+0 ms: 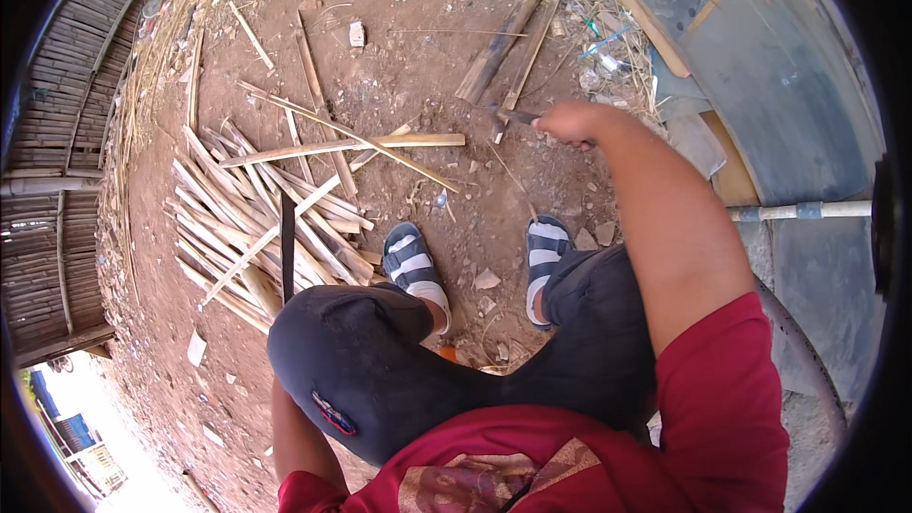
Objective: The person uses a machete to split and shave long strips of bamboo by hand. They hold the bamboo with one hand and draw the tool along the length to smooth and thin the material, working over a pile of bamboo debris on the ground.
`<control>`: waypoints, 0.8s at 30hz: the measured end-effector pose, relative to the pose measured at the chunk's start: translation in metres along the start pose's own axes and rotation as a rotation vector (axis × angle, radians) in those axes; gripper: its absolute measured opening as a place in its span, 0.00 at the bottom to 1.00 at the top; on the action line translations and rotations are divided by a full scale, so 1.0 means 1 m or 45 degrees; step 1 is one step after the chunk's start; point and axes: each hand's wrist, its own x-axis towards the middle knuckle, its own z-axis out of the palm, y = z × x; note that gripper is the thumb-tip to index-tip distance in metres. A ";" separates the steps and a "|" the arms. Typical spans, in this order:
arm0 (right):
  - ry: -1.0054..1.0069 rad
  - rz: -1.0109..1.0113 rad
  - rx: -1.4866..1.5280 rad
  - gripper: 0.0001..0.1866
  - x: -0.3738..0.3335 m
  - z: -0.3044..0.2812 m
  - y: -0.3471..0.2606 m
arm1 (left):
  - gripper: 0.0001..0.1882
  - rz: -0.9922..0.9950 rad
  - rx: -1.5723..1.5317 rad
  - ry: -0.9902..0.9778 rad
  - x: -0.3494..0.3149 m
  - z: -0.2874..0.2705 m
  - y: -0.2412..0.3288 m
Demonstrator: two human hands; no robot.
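Nearest the camera, the chest and right sleeve of a red shirt are seen, with dark trousers stretched over two bent, spread knees. The right arm is extended forward, and its hand is closed around one end of a dark tool. The tool is pointed leftward from the fist, directly in front of the knuckles; its tip is seen over the near end of a narrow wooden strip, though whether the two are touching cannot be told. Just left of that strip, a thick beam is laid on the dirt.

The left hand is hidden behind the left knee, so its grip cannot be told; only the left forearm is shown. Beyond that knee a flat dark strip is seen upright, in front of a pile of split wooden sticks. Two feet in dark sandals are planted between pile and right arm. The right side is bordered by grey-blue sheets, the left by a bamboo wall.
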 end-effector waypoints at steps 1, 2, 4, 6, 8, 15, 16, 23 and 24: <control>-0.041 0.048 0.063 0.27 -0.005 -0.016 0.019 | 0.20 0.013 -0.014 -0.003 -0.001 -0.001 0.004; -0.084 0.096 0.126 0.25 -0.010 -0.028 0.035 | 0.20 0.027 -0.031 0.002 -0.003 -0.002 0.006; 0.038 0.144 -0.140 0.24 -0.035 -0.037 0.046 | 0.20 0.064 -0.109 0.017 -0.010 -0.010 0.015; 0.248 0.087 -0.313 0.24 -0.050 -0.028 0.093 | 0.20 0.122 -0.224 -0.023 -0.006 -0.011 0.034; 0.382 0.014 -0.335 0.25 -0.033 0.003 0.146 | 0.19 0.083 -0.331 0.018 -0.022 -0.020 0.048; 0.791 0.100 0.110 0.28 -0.006 0.093 0.186 | 0.18 -0.006 -0.803 0.039 -0.026 -0.048 0.131; 0.989 -0.021 -0.075 0.26 0.001 0.100 0.188 | 0.19 0.035 -0.769 -0.003 -0.025 -0.049 0.156; 0.115 -0.740 0.450 0.29 -0.131 -0.036 -0.012 | 0.27 0.608 -0.754 -0.333 -0.008 0.021 0.363; 0.120 -0.862 0.613 0.28 -0.159 -0.038 -0.040 | 0.26 0.623 -0.757 -0.467 -0.009 0.038 0.390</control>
